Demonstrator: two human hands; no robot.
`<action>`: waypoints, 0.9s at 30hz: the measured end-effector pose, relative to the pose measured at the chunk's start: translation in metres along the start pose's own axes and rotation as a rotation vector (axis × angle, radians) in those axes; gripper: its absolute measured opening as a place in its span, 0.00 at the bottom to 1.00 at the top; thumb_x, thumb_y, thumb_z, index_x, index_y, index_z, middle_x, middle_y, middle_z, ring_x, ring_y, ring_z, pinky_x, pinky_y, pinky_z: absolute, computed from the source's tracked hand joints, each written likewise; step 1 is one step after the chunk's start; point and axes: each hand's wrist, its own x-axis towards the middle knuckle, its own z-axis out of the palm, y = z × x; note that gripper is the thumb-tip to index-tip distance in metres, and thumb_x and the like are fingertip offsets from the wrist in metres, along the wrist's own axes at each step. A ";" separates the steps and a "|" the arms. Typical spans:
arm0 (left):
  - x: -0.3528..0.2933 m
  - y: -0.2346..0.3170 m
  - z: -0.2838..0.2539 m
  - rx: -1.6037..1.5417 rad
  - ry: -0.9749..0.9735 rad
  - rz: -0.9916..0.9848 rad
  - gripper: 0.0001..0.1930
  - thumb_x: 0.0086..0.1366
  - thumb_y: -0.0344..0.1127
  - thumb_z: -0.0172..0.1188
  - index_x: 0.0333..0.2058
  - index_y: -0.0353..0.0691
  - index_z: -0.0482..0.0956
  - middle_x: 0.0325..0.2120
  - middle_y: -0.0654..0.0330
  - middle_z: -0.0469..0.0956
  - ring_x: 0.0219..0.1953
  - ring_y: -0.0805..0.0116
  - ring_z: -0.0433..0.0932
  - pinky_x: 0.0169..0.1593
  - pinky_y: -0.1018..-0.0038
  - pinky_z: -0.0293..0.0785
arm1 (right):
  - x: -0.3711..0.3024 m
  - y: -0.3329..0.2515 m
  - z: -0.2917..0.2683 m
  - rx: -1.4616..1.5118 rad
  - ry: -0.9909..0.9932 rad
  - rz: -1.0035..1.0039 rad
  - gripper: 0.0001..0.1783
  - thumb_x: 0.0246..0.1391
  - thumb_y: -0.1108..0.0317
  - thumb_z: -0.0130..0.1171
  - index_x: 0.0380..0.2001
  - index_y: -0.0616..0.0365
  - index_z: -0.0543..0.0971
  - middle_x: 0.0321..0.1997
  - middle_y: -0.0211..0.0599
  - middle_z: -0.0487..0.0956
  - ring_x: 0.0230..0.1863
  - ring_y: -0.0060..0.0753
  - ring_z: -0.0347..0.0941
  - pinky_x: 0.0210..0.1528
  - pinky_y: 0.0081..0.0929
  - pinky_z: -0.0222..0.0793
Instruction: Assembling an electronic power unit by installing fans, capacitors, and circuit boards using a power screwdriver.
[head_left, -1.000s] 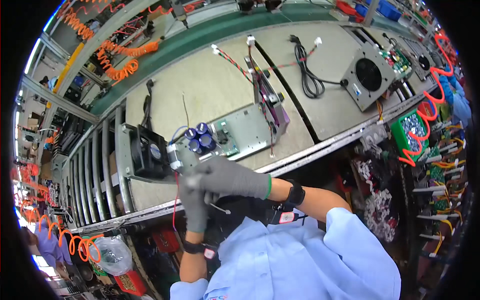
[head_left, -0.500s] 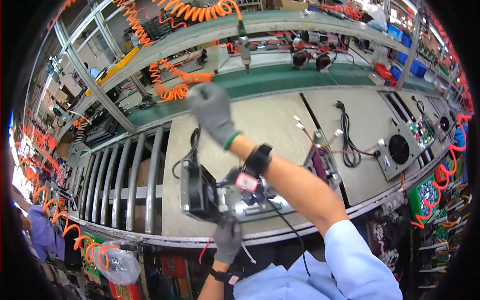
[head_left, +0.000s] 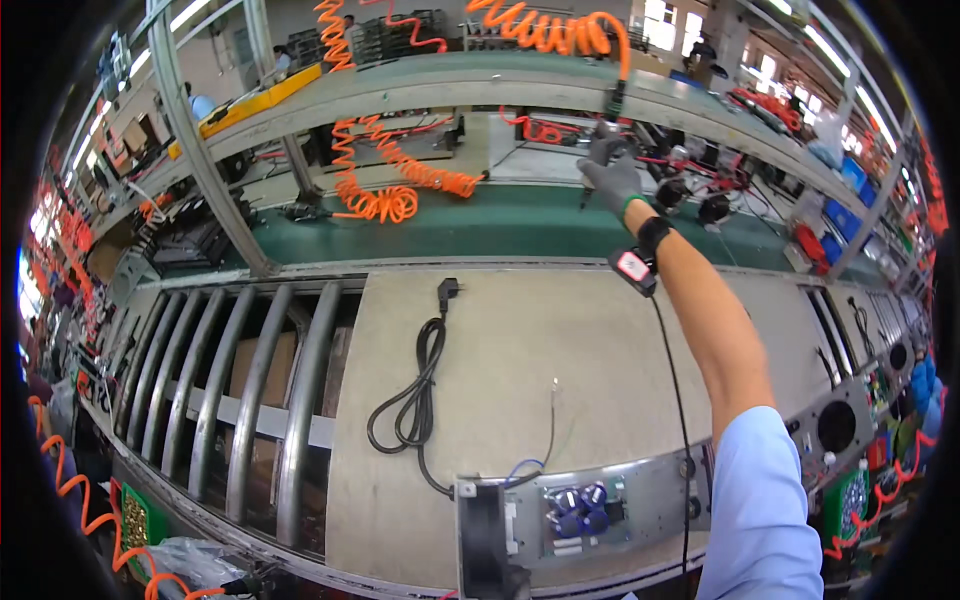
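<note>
My right hand [head_left: 616, 176], in a grey glove, is raised over the green shelf, its fingers closed round a hanging air screwdriver [head_left: 613, 108] on an orange coiled hose [head_left: 624, 50]. The tool's dark tip shows below the fingers. At the lower edge lies a metal chassis [head_left: 650, 510] with a circuit board [head_left: 583, 512] bearing several blue-topped capacitors. A black fan [head_left: 482, 535] stands at its left end. A dark grey patch beside the fan [head_left: 517, 580] may be my left glove; its fingers cannot be made out.
A coiled black power cord [head_left: 418, 385] with a plug lies on the pale worktop [head_left: 540, 340]. Metal rollers [head_left: 258, 390] adjoin it on the left. Another unit with a round fan [head_left: 836, 426] lies at the right. Orange coiled hoses [head_left: 385, 200] rest on the green shelf.
My right hand has moved to the right and closed round the hanging screwdriver. The view has shifted, so the chassis sits lower and my left hand has mostly dropped out of sight.
</note>
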 end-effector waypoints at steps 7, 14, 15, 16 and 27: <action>-0.016 -0.014 0.004 -0.190 -0.085 -0.082 0.13 0.68 0.31 0.57 0.49 0.35 0.79 0.39 0.47 0.76 0.42 0.43 0.75 0.49 0.53 0.71 | 0.037 0.029 0.040 0.089 0.052 0.028 0.36 0.45 0.48 0.76 0.49 0.66 0.82 0.47 0.51 0.86 0.50 0.48 0.84 0.56 0.42 0.75; -0.002 -0.007 0.016 0.159 0.148 0.016 0.17 0.62 0.33 0.65 0.50 0.40 0.83 0.40 0.50 0.82 0.32 0.49 0.81 0.35 0.59 0.79 | -0.011 -0.038 0.012 0.174 0.134 0.080 0.30 0.53 0.52 0.66 0.53 0.61 0.81 0.49 0.45 0.84 0.50 0.41 0.81 0.54 0.38 0.75; 0.003 -0.005 0.015 0.111 0.188 0.076 0.23 0.62 0.35 0.62 0.57 0.41 0.80 0.39 0.47 0.78 0.37 0.51 0.81 0.36 0.58 0.79 | -0.027 -0.054 0.003 0.283 0.098 0.090 0.28 0.55 0.53 0.65 0.54 0.60 0.81 0.49 0.44 0.84 0.49 0.40 0.81 0.54 0.37 0.75; 0.003 0.000 0.012 0.125 0.192 0.055 0.16 0.62 0.31 0.65 0.49 0.39 0.83 0.42 0.49 0.81 0.35 0.49 0.83 0.36 0.60 0.80 | -0.047 -0.068 -0.005 0.398 0.102 0.081 0.25 0.56 0.55 0.63 0.54 0.58 0.82 0.49 0.43 0.84 0.49 0.39 0.81 0.53 0.36 0.75; -0.185 0.031 -0.170 0.747 1.057 -0.317 0.08 0.61 0.26 0.59 0.40 0.37 0.80 0.35 0.52 0.79 0.40 0.51 0.80 0.48 0.61 0.77 | -0.353 -0.103 -0.186 1.110 -0.304 -0.196 0.22 0.66 0.68 0.56 0.62 0.48 0.75 0.48 0.36 0.80 0.39 0.23 0.76 0.38 0.21 0.71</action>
